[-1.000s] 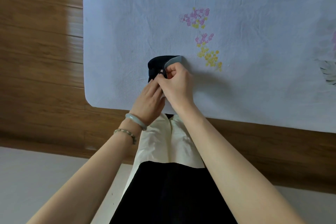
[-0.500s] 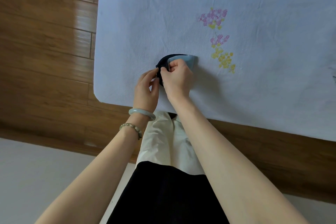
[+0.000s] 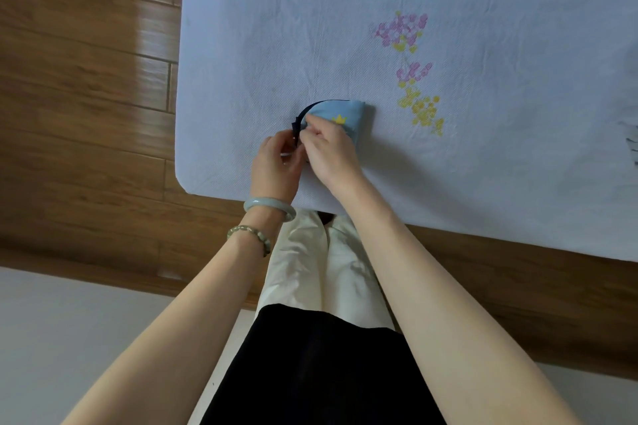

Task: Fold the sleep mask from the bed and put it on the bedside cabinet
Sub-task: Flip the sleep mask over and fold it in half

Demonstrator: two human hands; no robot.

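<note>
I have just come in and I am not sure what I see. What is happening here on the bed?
A person stands at the edge of the bed and folds a light blue sleep mask on the sheet. The right hand presses the folded mask down, while the left hand pinches its dark strap at the left side. The mask lies on the bed; no bedside cabinet is in view.

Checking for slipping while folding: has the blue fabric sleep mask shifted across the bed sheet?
No. The light blue fabric sleep mask keeps the same gap left of the yellow flower print.
</note>
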